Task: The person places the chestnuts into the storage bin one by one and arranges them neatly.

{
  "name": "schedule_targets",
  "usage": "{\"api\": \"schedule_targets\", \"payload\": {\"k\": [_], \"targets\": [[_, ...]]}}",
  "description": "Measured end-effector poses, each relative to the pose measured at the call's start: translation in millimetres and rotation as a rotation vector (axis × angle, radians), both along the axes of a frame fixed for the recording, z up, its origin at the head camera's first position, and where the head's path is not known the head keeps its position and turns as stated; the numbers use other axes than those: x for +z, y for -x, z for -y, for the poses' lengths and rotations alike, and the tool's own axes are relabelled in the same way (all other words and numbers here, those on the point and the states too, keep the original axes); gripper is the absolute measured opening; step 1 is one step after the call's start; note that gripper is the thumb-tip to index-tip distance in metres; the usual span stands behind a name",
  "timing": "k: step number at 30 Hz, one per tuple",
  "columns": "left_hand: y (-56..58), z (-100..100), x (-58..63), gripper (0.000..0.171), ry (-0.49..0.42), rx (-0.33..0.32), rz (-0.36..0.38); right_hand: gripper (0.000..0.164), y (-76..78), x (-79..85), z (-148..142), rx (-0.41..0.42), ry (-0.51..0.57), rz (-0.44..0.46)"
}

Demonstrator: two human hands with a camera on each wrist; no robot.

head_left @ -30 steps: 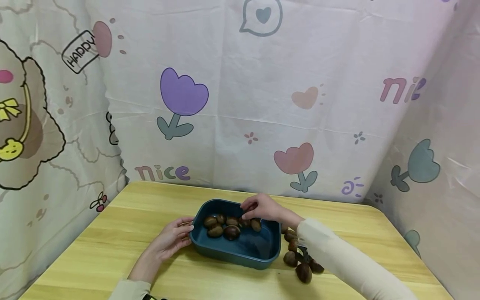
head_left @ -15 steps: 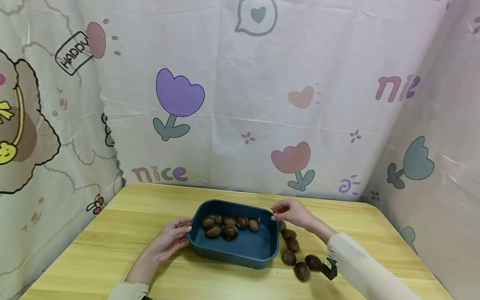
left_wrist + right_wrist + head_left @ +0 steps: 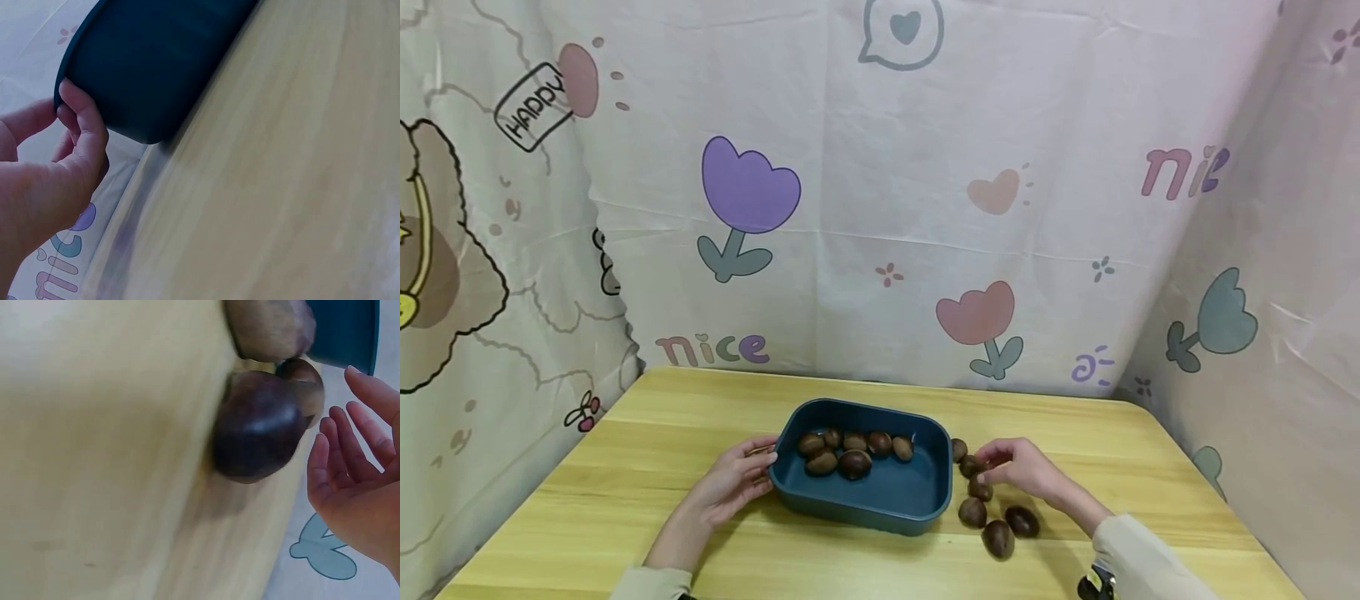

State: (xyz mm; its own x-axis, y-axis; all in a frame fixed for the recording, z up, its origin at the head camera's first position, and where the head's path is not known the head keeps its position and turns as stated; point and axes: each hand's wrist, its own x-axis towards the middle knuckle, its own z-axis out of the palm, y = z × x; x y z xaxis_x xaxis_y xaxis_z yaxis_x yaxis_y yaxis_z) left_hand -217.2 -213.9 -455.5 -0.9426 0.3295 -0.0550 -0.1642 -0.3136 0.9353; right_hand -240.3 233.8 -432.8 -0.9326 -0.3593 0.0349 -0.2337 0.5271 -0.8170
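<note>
A dark blue rectangular container [image 3: 880,510] stands on the table with several brown chestnuts [image 3: 854,464] grouped in its left and back part. At its left end, my left hand [image 3: 736,482] holds the rim; in the left wrist view the thumb [image 3: 78,103] lies on the outer wall. To the right of the container is a curved row of loose chestnuts [image 3: 998,540]. My right hand [image 3: 1026,471] is over the back of that row, thumb and fingertips right at two of the chestnuts. Seen in the right wrist view, its fingers [image 3: 353,447] are loosely bent and apart.
The light wooden table [image 3: 715,417] carries all of this. A printed cloth [image 3: 880,167] with flowers and words hangs behind it and at both sides. A large dark chestnut [image 3: 256,425] sits close to the right wrist camera.
My right hand was inside the container over the chestnuts; it has come out over the right rim and down to the loose row. The left hand keeps its place on the container.
</note>
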Motion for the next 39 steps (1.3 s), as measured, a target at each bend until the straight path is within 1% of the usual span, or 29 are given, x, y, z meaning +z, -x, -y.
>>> {"api": "schedule_targets", "payload": {"k": [5, 11, 15, 17, 21, 23, 27, 33, 39], "targets": [[-0.6, 0, -0.6, 0.021, -0.004, 0.004, 0.0, 0.028, -7.3, -6.2, -1, -0.01, -0.027, -0.008], [-0.2, 0, -2.1, 0.019, -0.015, -0.002, -0.018, 0.027, -12.3, -14.0, 1, -0.049, -0.052, -0.066], [0.1, -1, -2.6, 0.019, -0.01, 0.005, -0.013, 0.028, -13.4, -16.5, 3, -0.048, -0.072, -0.101], [0.1, -2, -2.6, 0.02, -0.009, 0.007, -0.009, 0.028, -13.9, -16.3, 2, -0.045, -0.076, -0.092], [0.0, -2, -2.0, 0.019, -0.02, -0.002, -0.013, 0.028, -14.8, -13.3, 1, -0.021, -0.054, -0.038], [-0.2, -1, -1.3, 0.019, -0.028, -0.008, -0.016, 0.03, -15.2, -11.6, 1, -0.003, -0.045, -0.018], [-0.2, -1, 0.0, 0.021, -0.033, -0.009, -0.02, 0.034, -14.9, -10.5, 1, 0.012, -0.063, -0.018], [0.0, 0, 0.2, 0.021, -0.032, -0.007, -0.015, 0.036, -13.8, -14.2, -1, 0.008, -0.103, -0.037], [0.4, -1, -1.3, 0.02, -0.025, 0.0, -0.015, 0.035, -13.8, -14.9, -3, -0.013, -0.127, -0.03]]}}
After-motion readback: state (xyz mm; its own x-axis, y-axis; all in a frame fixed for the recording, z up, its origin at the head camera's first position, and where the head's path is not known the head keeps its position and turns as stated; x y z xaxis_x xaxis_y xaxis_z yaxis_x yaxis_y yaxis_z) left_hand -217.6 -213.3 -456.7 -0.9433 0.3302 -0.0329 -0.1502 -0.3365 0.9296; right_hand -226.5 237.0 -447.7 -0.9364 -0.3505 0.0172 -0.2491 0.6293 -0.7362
